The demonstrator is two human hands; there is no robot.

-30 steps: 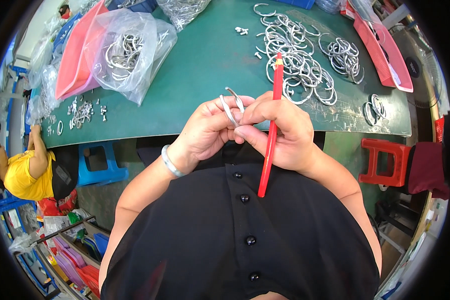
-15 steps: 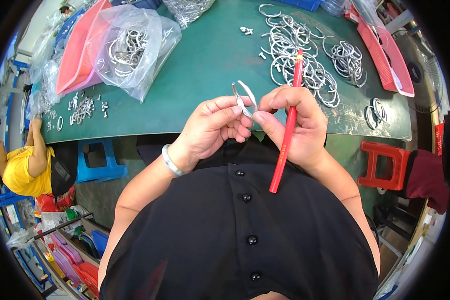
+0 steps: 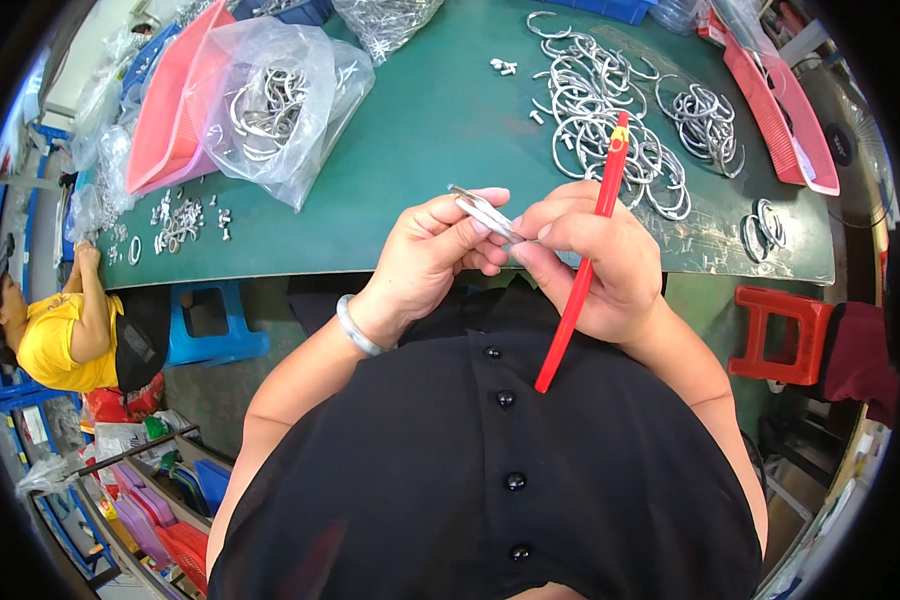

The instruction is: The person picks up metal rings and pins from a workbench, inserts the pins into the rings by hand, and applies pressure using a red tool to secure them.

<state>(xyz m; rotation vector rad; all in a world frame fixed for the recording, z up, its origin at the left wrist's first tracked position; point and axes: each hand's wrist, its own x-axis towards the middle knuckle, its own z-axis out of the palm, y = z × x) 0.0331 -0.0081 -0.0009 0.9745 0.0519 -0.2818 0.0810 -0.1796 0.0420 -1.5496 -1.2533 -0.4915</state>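
A silver open bangle [image 3: 488, 214] is pinched between the thumb and fingers of my left hand [image 3: 437, 240], above the table's near edge. My right hand [image 3: 600, 255] touches the bangle's right end with thumb and index fingertips. Held in that same hand is a long red pencil [image 3: 577, 295], its yellow-banded end up over the table and its other end down by my shirt. Part of the bangle is hidden by my fingers.
Silver bangles [image 3: 595, 110] lie piled on the green table [image 3: 440, 110], with smaller piles further right. At left, a clear bag [image 3: 315, 120] of bangles leans on a pink basket [image 3: 170, 110]. Small metal parts [image 3: 182, 222] lie nearby. A person in yellow [image 3: 70, 340] works at far left.
The bangle has turned from upright to nearly flat, seen edge-on. My right fingertips have closed in on its end, and the pencil has tilted slightly more to the right.
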